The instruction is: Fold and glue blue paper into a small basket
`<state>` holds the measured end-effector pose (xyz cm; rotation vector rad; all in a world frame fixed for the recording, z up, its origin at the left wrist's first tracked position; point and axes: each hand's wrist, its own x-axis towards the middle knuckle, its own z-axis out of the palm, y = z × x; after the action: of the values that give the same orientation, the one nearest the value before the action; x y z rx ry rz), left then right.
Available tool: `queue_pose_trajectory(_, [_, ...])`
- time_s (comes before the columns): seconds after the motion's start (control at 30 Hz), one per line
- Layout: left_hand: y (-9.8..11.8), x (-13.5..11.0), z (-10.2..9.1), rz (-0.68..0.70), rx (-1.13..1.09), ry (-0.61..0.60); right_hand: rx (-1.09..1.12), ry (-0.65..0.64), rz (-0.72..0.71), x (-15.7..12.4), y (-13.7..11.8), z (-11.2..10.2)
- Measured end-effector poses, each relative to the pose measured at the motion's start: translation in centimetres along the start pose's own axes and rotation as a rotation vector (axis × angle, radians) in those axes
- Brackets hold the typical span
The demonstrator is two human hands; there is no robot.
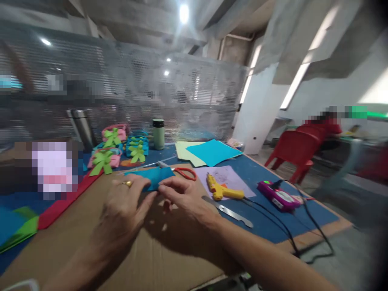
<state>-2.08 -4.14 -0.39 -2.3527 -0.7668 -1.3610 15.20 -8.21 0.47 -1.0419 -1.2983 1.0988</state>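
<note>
A small piece of blue felt-like sheet point(156, 176) is held up over the brown cardboard point(178, 258). My left hand point(121, 208), with a ring on one finger, grips its left and lower part between thumb and fingers. At its lower right edge, my right hand point(189, 202) pinches with thumb and fingertips. Just behind the blue piece lie red-handled scissors point(189, 173), partly hidden by it. To the right of my right hand, a yellow hot glue gun point(226, 192) rests on a lilac sheet point(242, 188), with a flat metal strip point(230, 212) in front.
Small pink and blue bags point(138, 147) with green bows stand behind, near a green flask point(158, 134) and a steel bottle point(80, 129). Blue sheets point(214, 151) lie at the back. A purple power strip point(279, 196) with black cords sits right. A person sits beyond a red chair point(292, 147).
</note>
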Motion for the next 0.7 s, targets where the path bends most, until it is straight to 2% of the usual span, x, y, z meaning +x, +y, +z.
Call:
queue_pose_trajectory(0.13, [0.2, 0.31, 0.19, -0.005, 0.038, -0.043, 0.005, 0.086, -0.034, 0.51, 0.64, -0.16])
queue_pose_trajectory(0.3, [0.0, 0.29, 0.37, -0.031, 0.034, -0.043, 0.079, 0.05, 0.01, 0.76, 0.93, -0.11])
queue_pose_trajectory(0.53, [0.19, 0.13, 0.48, -0.022, -0.019, -0.072, 0.194, 0.046, 0.148, 0.59, 0.45, 0.2])
queue_pose_trajectory(0.7, [0.18, 0.19, 0.42, -0.019, -0.055, -0.086, 0.173, 0.045, 0.154, 0.51, 0.46, 0.05])
